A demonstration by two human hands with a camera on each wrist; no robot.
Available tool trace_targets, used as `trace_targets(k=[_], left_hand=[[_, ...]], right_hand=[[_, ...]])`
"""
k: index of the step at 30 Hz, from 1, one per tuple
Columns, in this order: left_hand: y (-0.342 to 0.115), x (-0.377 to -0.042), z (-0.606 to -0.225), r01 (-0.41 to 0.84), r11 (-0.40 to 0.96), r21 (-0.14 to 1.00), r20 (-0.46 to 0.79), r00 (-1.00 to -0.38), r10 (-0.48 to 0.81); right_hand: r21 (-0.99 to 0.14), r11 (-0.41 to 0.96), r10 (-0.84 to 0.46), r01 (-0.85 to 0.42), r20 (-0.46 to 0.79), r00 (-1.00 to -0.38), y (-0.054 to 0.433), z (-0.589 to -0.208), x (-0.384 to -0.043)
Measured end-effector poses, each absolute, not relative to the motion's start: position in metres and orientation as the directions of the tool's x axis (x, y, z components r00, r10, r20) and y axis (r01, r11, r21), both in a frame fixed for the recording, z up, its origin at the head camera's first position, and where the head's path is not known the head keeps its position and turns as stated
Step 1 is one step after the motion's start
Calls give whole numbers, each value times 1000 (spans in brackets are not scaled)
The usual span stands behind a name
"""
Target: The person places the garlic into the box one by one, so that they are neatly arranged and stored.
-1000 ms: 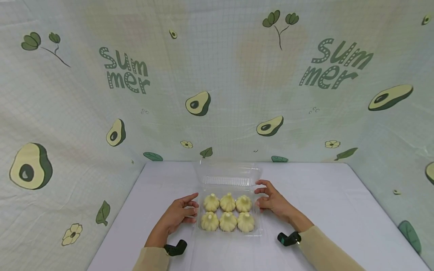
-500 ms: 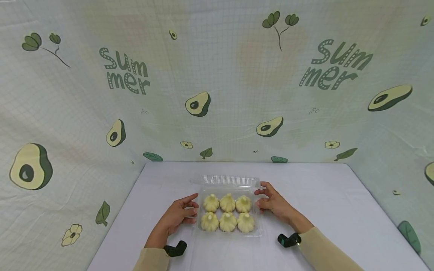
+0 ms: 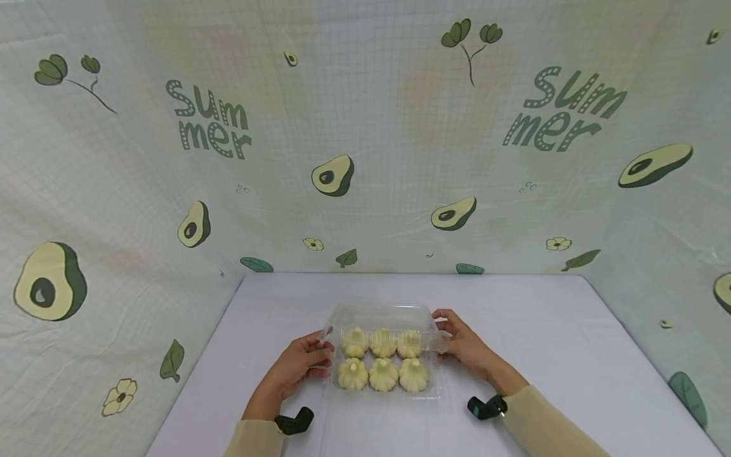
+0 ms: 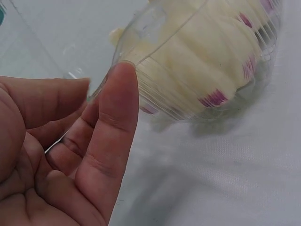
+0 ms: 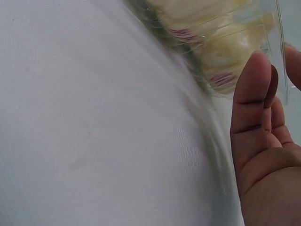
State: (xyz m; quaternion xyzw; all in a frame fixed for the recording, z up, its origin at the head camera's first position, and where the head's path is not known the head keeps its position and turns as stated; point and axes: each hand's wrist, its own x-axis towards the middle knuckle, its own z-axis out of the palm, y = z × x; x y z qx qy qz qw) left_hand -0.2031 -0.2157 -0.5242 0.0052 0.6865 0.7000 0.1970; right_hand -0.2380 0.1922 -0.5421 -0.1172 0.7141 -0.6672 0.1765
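A clear hinged plastic container (image 3: 431, 388) holds several cream garlic bulbs (image 3: 383, 374) in two rows. Its lid (image 3: 384, 313) leans forward over the back row, partway down. At the left edge, my left hand (image 3: 297, 365) pinches the plastic rim between thumb and finger; the left wrist view shows the bulbs' purple-streaked bases (image 4: 214, 98) through the wall. On the opposite side, my right hand (image 3: 471, 349) holds the rim, its thumb (image 5: 254, 82) against the side wall and another fingertip beyond the plastic edge. Where the other right fingers touch is partly hidden.
The container stands on a white-covered table (image 3: 531, 330). A cloth with avocado prints (image 3: 394, 146) hangs behind and along both sides. Black wrist devices (image 3: 296, 421) are strapped on both forearms, over beige sleeves (image 3: 548, 419).
The lid has swung from leaning back, up past upright, and forward over the back row of garlic. Both hands stay at the container's sides, with small finger shifts.
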Motion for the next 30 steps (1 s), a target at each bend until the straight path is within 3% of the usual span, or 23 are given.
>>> trace_targets(k=[11, 23, 30], left_hand=[[-216, -201, -523, -317, 21, 948, -314, -927, 205], [-216, -201, -527, -302, 16, 953, -295, -917, 267], [-217, -202, -529, -285, -15, 958, -269, -918, 290]], right_hand=[[-992, 81, -388, 96, -120, -914, 190, -544, -236], [-987, -55, -440, 153, -114, -891, 197, -546, -232], [-989, -25, -428, 149, -124, -895, 196, -544, -230]])
